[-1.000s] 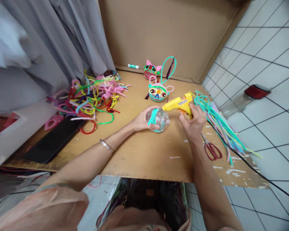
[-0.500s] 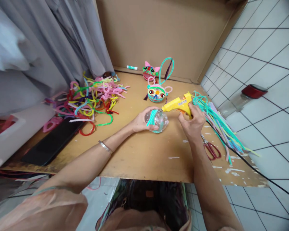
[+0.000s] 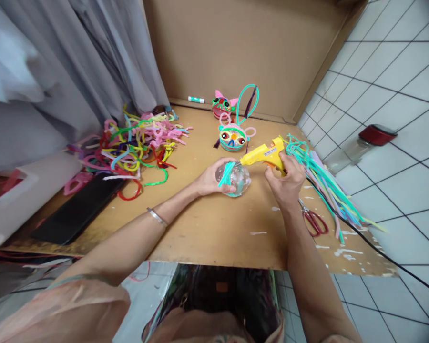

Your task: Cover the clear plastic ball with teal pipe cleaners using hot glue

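The glue gun (image 3: 262, 152) shifted only slightly against the ball (image 3: 236, 180).

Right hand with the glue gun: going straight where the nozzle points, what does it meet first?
The clear ball with a teal pipe cleaner in the left hand; the glue gun nozzle seems almost on it.

A low desk (image 3: 214, 233) of bare brown board filled the middle of the view, its top flecked with white spots and its front edge worn. A tall brown panel (image 3: 236, 47) stood upright along the desk's far edge and formed a back wall. To the left, a grey curtain (image 3: 57, 66) hung in heavy folds down to the desk's edge. The floor (image 3: 400, 190) to the right and in front was laid with white square tiles and dark grout lines. Light was soft and even, with only faint shadows on the board.
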`<state>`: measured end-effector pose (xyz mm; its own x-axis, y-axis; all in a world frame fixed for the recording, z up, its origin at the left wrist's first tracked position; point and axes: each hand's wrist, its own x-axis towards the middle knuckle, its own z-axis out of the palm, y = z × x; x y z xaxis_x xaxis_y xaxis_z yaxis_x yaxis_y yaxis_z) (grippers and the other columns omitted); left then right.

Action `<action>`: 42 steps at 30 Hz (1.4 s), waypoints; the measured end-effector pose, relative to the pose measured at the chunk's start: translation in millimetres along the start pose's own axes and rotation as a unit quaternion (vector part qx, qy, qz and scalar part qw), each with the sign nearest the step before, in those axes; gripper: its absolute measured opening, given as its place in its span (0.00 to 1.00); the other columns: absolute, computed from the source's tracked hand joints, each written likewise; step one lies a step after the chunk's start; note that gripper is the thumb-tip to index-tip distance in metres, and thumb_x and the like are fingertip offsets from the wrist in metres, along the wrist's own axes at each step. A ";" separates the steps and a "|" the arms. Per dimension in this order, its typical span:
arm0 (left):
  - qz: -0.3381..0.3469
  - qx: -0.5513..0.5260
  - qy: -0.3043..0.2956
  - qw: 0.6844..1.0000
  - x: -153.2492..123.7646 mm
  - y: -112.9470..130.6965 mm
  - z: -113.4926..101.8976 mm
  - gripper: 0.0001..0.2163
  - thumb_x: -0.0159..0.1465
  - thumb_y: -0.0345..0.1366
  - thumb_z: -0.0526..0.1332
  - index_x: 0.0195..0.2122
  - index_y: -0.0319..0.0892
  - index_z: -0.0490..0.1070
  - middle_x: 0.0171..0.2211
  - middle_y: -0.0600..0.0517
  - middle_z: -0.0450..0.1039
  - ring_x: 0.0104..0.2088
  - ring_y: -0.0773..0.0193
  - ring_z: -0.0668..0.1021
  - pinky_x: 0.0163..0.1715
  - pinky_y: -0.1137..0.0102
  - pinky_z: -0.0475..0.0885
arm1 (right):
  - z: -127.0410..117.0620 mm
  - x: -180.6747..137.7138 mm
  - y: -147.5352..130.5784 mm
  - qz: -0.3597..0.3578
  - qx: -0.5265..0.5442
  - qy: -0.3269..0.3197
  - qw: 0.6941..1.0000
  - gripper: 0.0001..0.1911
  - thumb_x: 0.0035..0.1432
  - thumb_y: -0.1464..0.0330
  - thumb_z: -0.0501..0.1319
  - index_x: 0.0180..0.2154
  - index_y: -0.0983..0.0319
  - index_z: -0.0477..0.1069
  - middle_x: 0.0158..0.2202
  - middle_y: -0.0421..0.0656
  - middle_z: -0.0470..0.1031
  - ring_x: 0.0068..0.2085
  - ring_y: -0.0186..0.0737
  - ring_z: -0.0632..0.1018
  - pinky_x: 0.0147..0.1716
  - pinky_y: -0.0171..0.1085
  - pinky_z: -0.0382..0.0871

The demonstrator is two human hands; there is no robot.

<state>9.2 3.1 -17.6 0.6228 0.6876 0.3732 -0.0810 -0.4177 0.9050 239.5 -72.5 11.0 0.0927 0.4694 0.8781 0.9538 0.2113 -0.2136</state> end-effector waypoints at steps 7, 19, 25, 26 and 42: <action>-0.003 -0.006 -0.002 1.000 -0.2 -1.3 -0.6 0.41 0.42 0.48 0.76 0.56 0.39 0.65 0.51 0.43 0.73 0.48 0.52 0.77 0.50 0.59 0.73 | -0.3 0.2 2.2 0.006 -0.005 -0.006 1.000 0.19 0.53 0.62 0.59 0.47 0.60 0.73 0.41 0.48 0.80 0.43 0.48 0.78 0.42 0.46 0.67; 0.002 -0.005 0.002 1.000 0.2 -3.1 -0.9 0.41 0.42 0.48 0.76 0.56 0.40 0.65 0.52 0.42 0.73 0.49 0.52 0.77 0.51 0.59 0.73 | -0.3 0.4 1.0 0.015 -0.023 -0.012 1.000 0.20 0.53 0.62 0.59 0.47 0.60 0.73 0.41 0.47 0.80 0.43 0.48 0.78 0.43 0.47 0.68; 0.003 0.004 -0.003 1.000 0.0 -5.0 -2.2 0.41 0.43 0.49 0.76 0.56 0.41 0.65 0.50 0.43 0.73 0.47 0.54 0.78 0.49 0.61 0.73 | 1.0 -0.3 5.0 0.023 0.006 0.009 1.000 0.21 0.52 0.61 0.60 0.47 0.63 0.73 0.41 0.50 0.80 0.43 0.50 0.79 0.43 0.49 0.69; 0.005 0.002 -0.002 1.000 0.1 -4.8 -2.1 0.41 0.42 0.49 0.76 0.56 0.41 0.65 0.50 0.43 0.73 0.47 0.54 0.78 0.49 0.61 0.73 | 1.0 -0.5 5.1 0.021 0.005 0.007 1.000 0.21 0.52 0.61 0.60 0.47 0.63 0.73 0.41 0.49 0.80 0.43 0.50 0.79 0.43 0.49 0.69; -0.001 -0.002 0.003 1.000 -0.1 -2.9 -0.9 0.41 0.41 0.48 0.76 0.56 0.40 0.65 0.51 0.43 0.73 0.48 0.52 0.77 0.52 0.58 0.73 | -2.8 2.5 -0.8 0.010 -0.001 -0.032 0.999 0.18 0.54 0.62 0.59 0.46 0.60 0.73 0.40 0.47 0.80 0.41 0.48 0.78 0.41 0.45 0.67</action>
<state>8.7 4.8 -20.1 0.6187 0.6920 0.3719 -0.0826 -0.4135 0.9068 239.7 -73.8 14.6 0.0930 0.5266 0.8450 0.9523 0.2007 -0.2298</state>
